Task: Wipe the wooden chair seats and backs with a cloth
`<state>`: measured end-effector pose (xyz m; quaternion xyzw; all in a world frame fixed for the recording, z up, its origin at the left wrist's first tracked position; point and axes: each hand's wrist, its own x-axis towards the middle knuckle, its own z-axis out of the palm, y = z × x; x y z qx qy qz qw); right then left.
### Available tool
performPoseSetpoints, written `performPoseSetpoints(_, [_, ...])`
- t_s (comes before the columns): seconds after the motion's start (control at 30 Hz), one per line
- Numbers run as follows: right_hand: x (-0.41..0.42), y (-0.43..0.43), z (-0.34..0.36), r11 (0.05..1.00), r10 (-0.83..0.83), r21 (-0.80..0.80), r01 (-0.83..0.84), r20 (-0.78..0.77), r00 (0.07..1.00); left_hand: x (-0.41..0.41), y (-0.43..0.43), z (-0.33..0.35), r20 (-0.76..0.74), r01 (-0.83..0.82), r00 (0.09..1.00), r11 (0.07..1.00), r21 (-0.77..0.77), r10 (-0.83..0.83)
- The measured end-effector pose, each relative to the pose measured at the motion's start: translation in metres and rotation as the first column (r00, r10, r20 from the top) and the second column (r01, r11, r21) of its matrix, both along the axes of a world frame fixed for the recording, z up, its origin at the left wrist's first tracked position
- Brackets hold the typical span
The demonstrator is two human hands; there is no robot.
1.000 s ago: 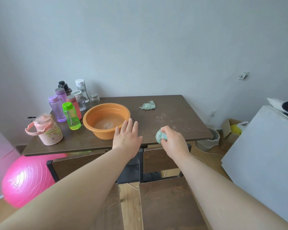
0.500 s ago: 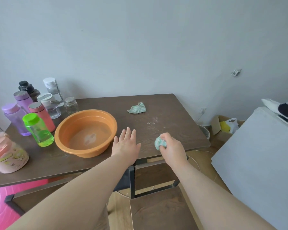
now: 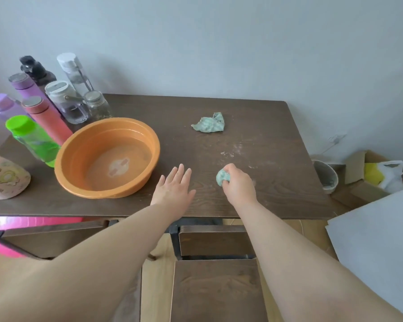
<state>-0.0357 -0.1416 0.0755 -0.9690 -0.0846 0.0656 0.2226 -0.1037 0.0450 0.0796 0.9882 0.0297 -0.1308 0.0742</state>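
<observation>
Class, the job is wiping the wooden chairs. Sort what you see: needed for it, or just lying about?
Job: cloth in the right hand; right chair; left chair; probably the orange basin.
Lying about: bottles; pink jug; spare cloth; cardboard box; pink ball.

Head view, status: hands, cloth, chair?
Left hand open over table. Right hand grips balled cloth. Chair below, untouched. Basin left of hands.

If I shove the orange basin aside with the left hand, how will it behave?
The basin holds shallow water, so it is likely heavier than it looks and may slosh if pushed fast. Its wide, low shape makes tipping unlikely. The green bottle stands right beside it and could topple.
</observation>
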Motion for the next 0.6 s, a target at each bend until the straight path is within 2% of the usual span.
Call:
performPoseSetpoints(0.13, [0.021,-0.004,-0.039,1.000,0.028,-0.006,-0.028,-0.069,0.997,0.008,-0.009,-0.026,-0.050,-0.070,0.996,0.998,0.006,0.071])
performPoseSetpoints(0.3, [0.029,-0.004,-0.071,0.998,0.067,-0.002,-0.067,-0.082,0.994,0.004,-0.023,-0.042,-0.074,-0.108,0.992,0.994,-0.007,0.107])
performPoseSetpoints(0.47, [0.029,-0.008,-0.072,0.993,0.115,0.015,-0.115,-0.072,0.991,0.001,-0.031,-0.036,-0.070,-0.125,0.990,0.992,0.013,0.125])
performPoseSetpoints(0.6, [0.024,-0.015,-0.054,0.986,0.169,-0.002,-0.169,-0.012,0.986,0.004,-0.036,-0.017,0.017,-0.147,0.989,0.989,0.023,0.147])
